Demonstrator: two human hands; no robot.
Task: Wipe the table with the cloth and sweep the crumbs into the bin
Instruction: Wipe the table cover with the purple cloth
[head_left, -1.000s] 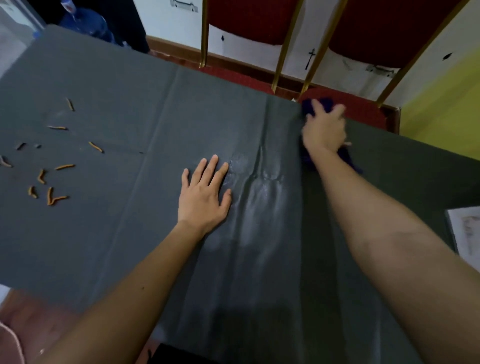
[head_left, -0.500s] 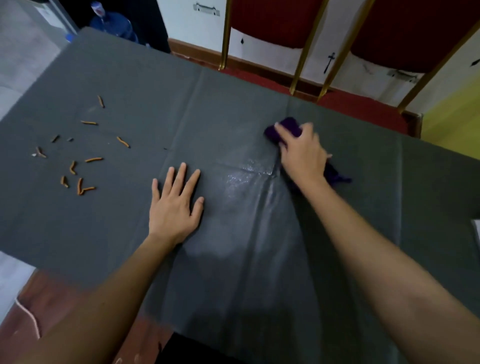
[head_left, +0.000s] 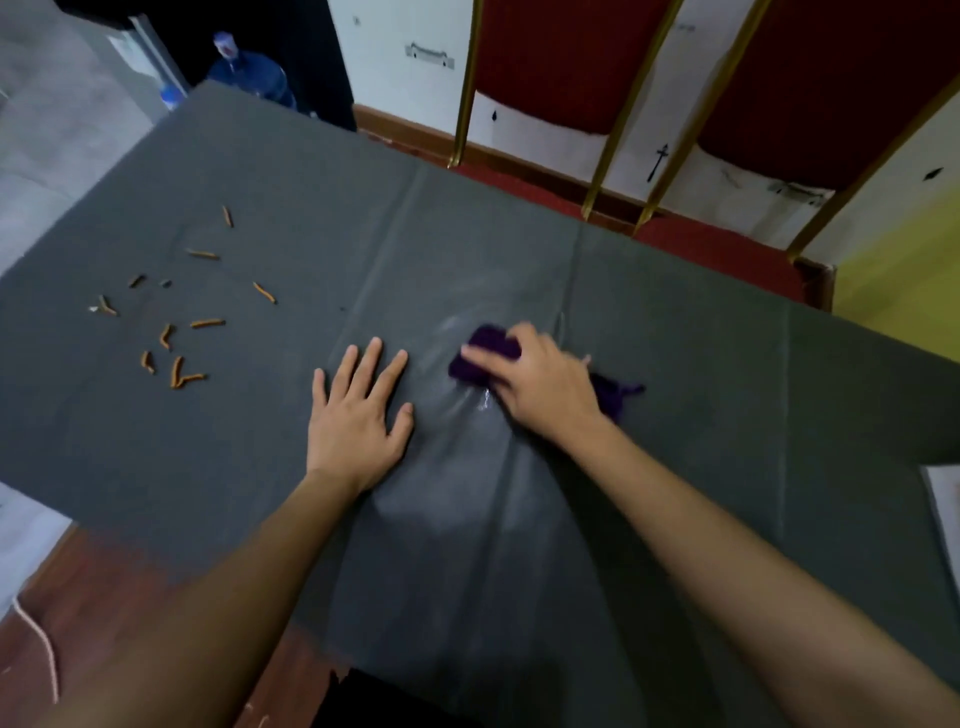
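A dark grey cover lies over the table (head_left: 260, 426). My right hand (head_left: 540, 382) presses down on a purple cloth (head_left: 480, 358) near the table's middle, on a damp shiny streak. Part of the cloth sticks out behind the hand. My left hand (head_left: 358, 415) rests flat on the cover just left of the cloth, fingers spread, holding nothing. Several orange crumbs (head_left: 176, 332) lie scattered at the left side of the table. No bin is in view.
Two red chairs with gold frames (head_left: 613, 150) stand against the table's far edge. A blue water bottle (head_left: 249, 73) sits on the floor at the far left corner. A white sheet (head_left: 948, 499) shows at the right edge.
My right hand has drawn the cloth from the far edge toward me and to the left, close to my left hand. A wet streak trails on the cover.
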